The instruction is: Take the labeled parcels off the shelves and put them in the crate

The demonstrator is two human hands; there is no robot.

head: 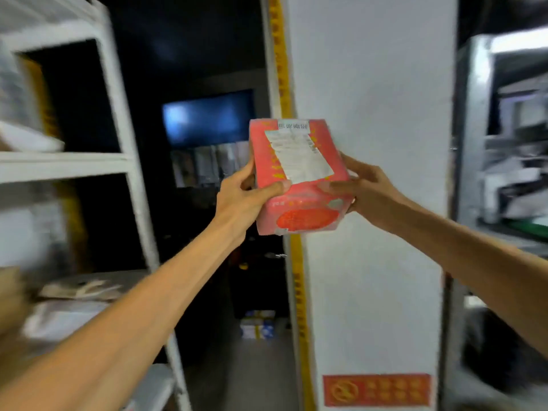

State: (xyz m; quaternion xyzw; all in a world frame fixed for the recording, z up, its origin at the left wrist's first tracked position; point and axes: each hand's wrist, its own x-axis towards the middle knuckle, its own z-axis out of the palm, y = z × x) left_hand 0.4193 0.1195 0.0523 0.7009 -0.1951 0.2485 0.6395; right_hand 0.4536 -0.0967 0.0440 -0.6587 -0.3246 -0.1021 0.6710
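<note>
A pink-red parcel (299, 179) with a white shipping label on its top face is held up in mid-air in front of me, at the centre of the view. My left hand (243, 197) grips its left side, thumb across the near top edge. My right hand (364, 188) grips its right side, thumb on the near edge and fingers behind. Both arms are stretched forward. No crate is in view.
A white metal shelf rack (124, 155) stands at the left with blurred white and brown parcels (74, 292) on its levels. A white pillar (370, 262) with yellow tape and a red sign rises right of centre. Another rack (504, 143) is at the far right. Small boxes (258, 324) sit on the floor.
</note>
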